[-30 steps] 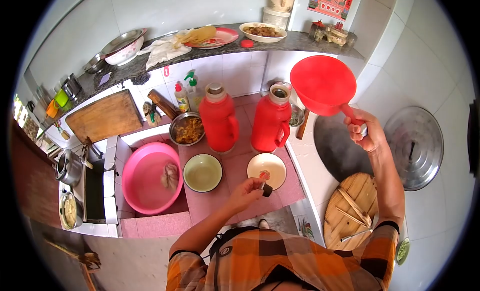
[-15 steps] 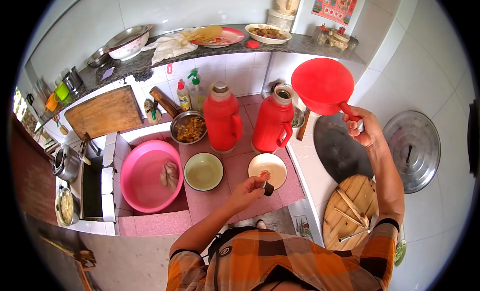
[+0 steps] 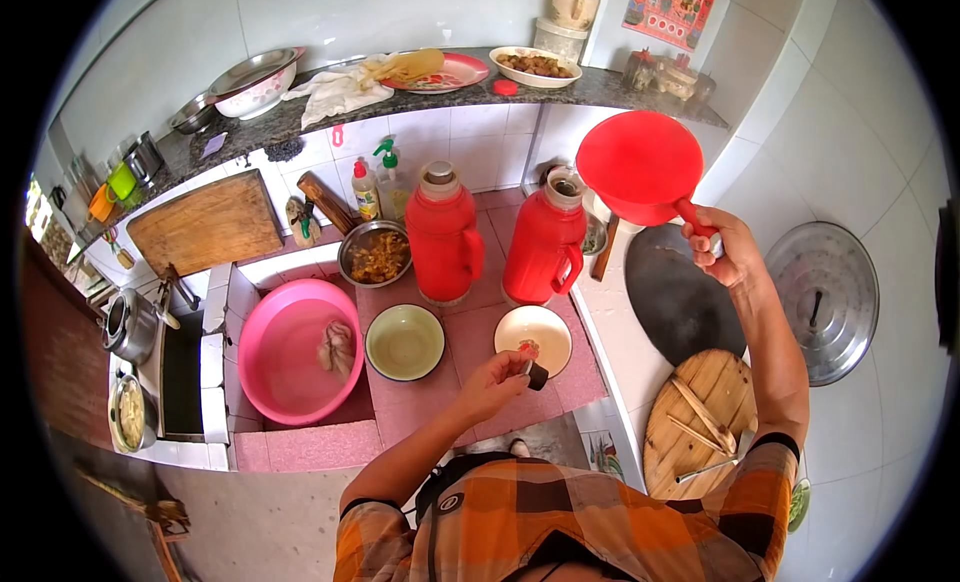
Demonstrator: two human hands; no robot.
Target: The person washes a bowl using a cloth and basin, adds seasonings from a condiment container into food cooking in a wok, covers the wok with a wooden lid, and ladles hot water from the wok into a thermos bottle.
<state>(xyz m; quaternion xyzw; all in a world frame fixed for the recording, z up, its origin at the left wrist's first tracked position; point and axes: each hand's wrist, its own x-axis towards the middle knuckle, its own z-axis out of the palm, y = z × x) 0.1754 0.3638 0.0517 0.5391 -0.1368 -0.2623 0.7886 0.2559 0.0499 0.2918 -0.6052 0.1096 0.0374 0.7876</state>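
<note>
My right hand is wrapped round the handle of a red ladle, whose wide bowl hangs over the back of the stove, right of an open red thermos. My left hand pinches a small dark stopper just in front of a cream bowl. Another red thermos, with a silver cap on its mouth, stands to the left. A pale green bowl sits in front of it.
A pink basin with a cloth is at the left. Behind the bowls is a metal bowl of food. On the right are a dark wok, a round wooden board with tongs, and a large metal lid.
Over the last second, the view has shifted slightly. The red ladle has moved a little left since the last half second. Both hands keep their holds.
</note>
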